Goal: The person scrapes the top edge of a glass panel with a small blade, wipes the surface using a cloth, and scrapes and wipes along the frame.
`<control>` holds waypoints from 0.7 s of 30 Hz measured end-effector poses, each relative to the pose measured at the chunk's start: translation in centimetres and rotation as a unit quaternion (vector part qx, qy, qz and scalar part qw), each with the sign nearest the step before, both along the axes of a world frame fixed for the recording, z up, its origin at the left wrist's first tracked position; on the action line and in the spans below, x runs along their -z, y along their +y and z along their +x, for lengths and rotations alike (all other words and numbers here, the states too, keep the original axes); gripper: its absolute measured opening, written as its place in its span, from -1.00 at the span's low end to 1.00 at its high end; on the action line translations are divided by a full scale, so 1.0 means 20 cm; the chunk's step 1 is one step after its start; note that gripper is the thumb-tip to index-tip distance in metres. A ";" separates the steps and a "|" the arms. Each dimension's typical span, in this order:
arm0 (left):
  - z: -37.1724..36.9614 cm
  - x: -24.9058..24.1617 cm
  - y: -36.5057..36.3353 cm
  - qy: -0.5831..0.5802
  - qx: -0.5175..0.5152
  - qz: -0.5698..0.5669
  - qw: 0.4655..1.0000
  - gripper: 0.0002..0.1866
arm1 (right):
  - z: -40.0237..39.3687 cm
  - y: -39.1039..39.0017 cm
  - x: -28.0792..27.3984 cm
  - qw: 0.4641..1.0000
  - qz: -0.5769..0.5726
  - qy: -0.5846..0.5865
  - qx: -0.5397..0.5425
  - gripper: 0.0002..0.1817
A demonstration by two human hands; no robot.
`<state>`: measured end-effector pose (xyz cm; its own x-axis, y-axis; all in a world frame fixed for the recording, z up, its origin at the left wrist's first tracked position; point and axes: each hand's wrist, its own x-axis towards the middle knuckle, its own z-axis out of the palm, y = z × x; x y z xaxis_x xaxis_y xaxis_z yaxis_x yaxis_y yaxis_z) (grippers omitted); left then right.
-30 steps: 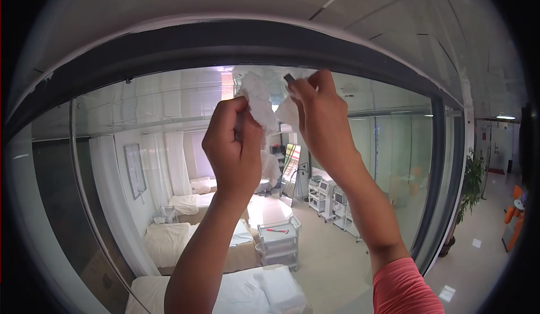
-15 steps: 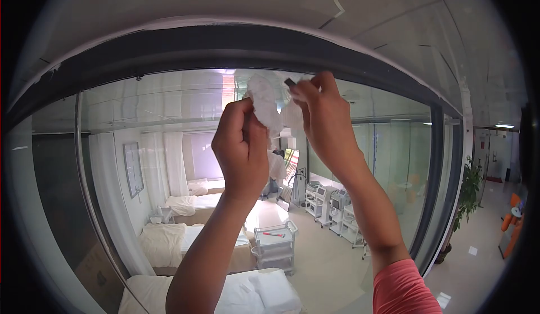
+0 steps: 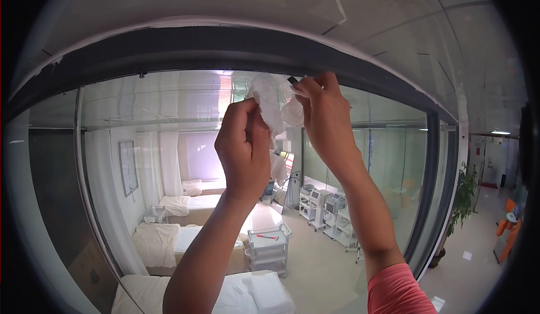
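Both of my hands are raised in front of a glass pane (image 3: 185, 109), just below its dark top frame. My left hand (image 3: 243, 148) is closed, with thumb and finger pinching a crumpled white wipe (image 3: 270, 110) that hangs down beside the fingers. To its right, my right hand (image 3: 328, 114) is closed around a small tool with a dark, flat end (image 3: 292, 81) that points up and left; I cannot tell its kind. A white textured sheet (image 3: 292, 113) with a dotted pattern shows beneath those fingers.
Along the top runs the dark window frame (image 3: 270, 50). Behind the glass are beds (image 3: 247, 291), a white trolley (image 3: 269, 252) carrying a red-handled tool, and machines on carts (image 3: 312, 204). A potted plant (image 3: 464, 193) stands at the right.
The camera view has shifted slightly, moving the room a little left. My right fingers have closed in a little, and the dotted sheet under them shows more clearly. My left hand keeps its pinch.
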<state>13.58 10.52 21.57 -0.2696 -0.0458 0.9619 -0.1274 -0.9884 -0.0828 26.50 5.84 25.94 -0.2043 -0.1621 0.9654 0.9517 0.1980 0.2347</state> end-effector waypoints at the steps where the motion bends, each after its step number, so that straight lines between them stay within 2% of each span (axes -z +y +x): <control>1: 0.00 0.00 0.00 -0.003 -0.006 0.010 1.000 -0.87 | 0.00 0.00 0.01 1.000 -0.007 -0.009 0.002 -0.87; 3: 0.00 0.00 0.02 -0.012 -0.045 0.026 0.999 -0.87 | 0.01 -0.01 0.05 1.000 -0.013 -0.004 0.003 -0.86; 15: -0.01 0.00 -0.01 0.002 -0.037 0.016 0.999 -0.87 | 0.02 0.05 0.02 1.000 0.029 0.009 -0.001 -0.77; 21: 0.00 0.00 0.02 -0.007 -0.062 0.039 0.997 -0.88 | 0.04 0.06 0.05 0.998 0.045 0.022 0.027 -0.82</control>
